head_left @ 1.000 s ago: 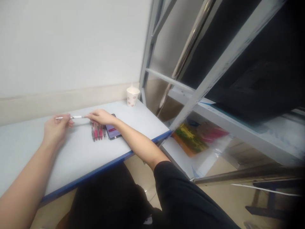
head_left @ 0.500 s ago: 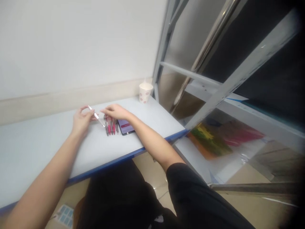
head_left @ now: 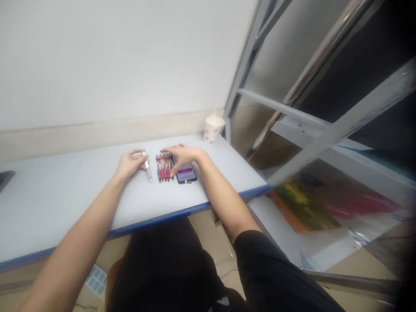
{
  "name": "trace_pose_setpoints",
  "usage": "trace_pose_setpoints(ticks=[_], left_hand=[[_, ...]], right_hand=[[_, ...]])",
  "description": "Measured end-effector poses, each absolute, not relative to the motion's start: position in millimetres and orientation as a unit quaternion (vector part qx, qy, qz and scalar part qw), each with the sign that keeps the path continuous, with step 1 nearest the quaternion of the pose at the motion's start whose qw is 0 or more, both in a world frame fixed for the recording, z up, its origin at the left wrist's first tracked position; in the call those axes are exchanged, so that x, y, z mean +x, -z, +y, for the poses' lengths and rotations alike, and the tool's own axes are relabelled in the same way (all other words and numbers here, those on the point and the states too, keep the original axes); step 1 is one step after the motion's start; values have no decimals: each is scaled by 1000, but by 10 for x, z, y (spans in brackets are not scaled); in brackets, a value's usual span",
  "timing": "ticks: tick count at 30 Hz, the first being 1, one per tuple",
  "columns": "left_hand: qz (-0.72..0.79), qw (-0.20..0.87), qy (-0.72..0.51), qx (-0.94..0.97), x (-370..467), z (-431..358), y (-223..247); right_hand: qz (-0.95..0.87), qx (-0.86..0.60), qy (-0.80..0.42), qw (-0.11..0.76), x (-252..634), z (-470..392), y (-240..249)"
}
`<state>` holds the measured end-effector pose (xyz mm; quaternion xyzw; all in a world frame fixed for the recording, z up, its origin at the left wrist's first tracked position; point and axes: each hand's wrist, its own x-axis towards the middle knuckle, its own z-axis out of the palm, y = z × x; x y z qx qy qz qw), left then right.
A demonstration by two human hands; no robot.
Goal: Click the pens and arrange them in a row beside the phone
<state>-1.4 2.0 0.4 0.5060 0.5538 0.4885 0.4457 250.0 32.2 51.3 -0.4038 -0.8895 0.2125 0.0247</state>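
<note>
- The left hand (head_left: 132,164) pinches the far end of the white pen (head_left: 148,169) between thumb and fingers, and the pen's other end points back toward the person.
- The white pen lies to the left of the row of pens (head_left: 165,168), a gap of tabletop between them.
- The right hand (head_left: 182,155) arches over the right part of that row, its thumb and fingers spread apart, the thumb toward the near end of the pens and the fingertips toward the far end; whether they touch any pen is hard to tell, as the view is soft there.
- The pens in the row (red ones and grey ones, side by side) lie flat on the table (head_left: 74,190), lengthwise to the person.
- The phone (head_left: 186,174) lies just right of the row, its screen lit purple with a red bar, partly under the right hand.
- The paper cup (head_left: 213,129), white with reddish spots, stands upright near the table's far right corner, by the metal frame (head_left: 282,104).
- A dark object (head_left: 5,177) sits at the table's left edge, cut off by the view.
</note>
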Motion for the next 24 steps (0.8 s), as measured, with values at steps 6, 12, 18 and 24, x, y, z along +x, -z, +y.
trace_pose_setpoints(ticks=[6, 12, 18, 24], left_hand=[[573, 411, -423, 569, -7, 28, 50], [583, 371, -428, 583, -60, 71, 86], [582, 381, -422, 582, -65, 90, 113], [589, 345, -414, 602, 3, 92, 142]], right_hand=[[-892, -403, -204, -25, 2391, 338, -412], [-899, -383, -211, 8, 2289, 274, -388], [-896, -403, -184, 20, 2362, 306, -420], [-884, -430, -180, -29, 2361, 311, -382]])
